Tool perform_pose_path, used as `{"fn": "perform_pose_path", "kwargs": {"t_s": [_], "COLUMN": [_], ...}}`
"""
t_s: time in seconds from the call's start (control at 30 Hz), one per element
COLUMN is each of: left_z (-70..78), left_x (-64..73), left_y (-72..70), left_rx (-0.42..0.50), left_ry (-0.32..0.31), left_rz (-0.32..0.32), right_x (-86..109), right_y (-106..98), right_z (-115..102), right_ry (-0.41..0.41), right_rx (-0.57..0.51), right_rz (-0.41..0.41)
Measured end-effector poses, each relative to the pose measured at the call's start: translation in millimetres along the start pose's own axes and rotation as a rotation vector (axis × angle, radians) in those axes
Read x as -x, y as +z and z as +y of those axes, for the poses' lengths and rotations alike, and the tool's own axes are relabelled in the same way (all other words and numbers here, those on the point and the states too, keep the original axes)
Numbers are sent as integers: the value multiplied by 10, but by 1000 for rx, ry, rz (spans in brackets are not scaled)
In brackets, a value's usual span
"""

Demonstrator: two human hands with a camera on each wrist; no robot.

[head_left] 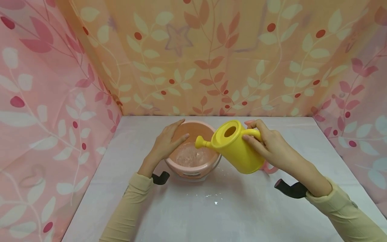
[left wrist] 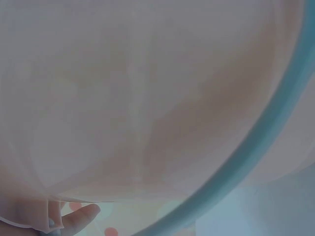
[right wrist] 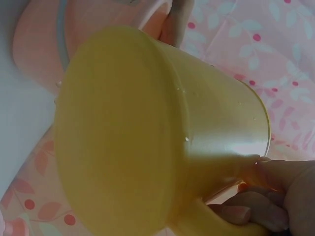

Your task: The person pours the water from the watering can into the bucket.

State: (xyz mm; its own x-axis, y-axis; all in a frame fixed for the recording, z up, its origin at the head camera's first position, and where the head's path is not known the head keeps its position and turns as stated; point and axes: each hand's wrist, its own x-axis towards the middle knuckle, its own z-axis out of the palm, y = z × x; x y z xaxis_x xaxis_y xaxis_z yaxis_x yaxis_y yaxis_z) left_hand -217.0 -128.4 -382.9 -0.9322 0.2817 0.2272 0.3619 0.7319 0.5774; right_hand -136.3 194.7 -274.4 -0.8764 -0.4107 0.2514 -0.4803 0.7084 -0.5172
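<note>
While the right hand [head_left: 272, 144] curls its grip round the handle [head_left: 253, 133] of the yellow watering can [head_left: 237, 156], right of centre in the frame, the can tilts left and its spout [head_left: 199, 142] hangs over the pink basin [head_left: 187, 170] at mid-frame. Water [head_left: 188, 156] in the basin, surface rippled; no distinct stream made out. Left hand [head_left: 166, 142] at the basin's left rim, fingers extended, thumb out over the inside, clasping nothing; firmness of contact unclear. Droplets [head_left: 216, 202] on the desk [head_left: 257, 218], lower centre. Pink object [head_left: 272, 169] mostly hidden behind the can. Step in hand, by my reading: pouring from can into basin. Next move seems to call for keeping the spout inside the rim, tipping further if water remains, then levelling the can before it clears the basin.
</note>
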Motion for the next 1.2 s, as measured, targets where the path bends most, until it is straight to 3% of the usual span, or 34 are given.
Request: {"fn": "perform_pose_path", "kwargs": {"t_s": [1.2], "left_z": [4], "left_x": [-7], "left_y": [6], "left_rx": [1], "left_ry": [8], "left_rz": [1], "right_x": [-37], "right_y": [1], "right_z": [-6], "right_ry": [-3], "right_rx": [1], "right_rz": [-3]}}
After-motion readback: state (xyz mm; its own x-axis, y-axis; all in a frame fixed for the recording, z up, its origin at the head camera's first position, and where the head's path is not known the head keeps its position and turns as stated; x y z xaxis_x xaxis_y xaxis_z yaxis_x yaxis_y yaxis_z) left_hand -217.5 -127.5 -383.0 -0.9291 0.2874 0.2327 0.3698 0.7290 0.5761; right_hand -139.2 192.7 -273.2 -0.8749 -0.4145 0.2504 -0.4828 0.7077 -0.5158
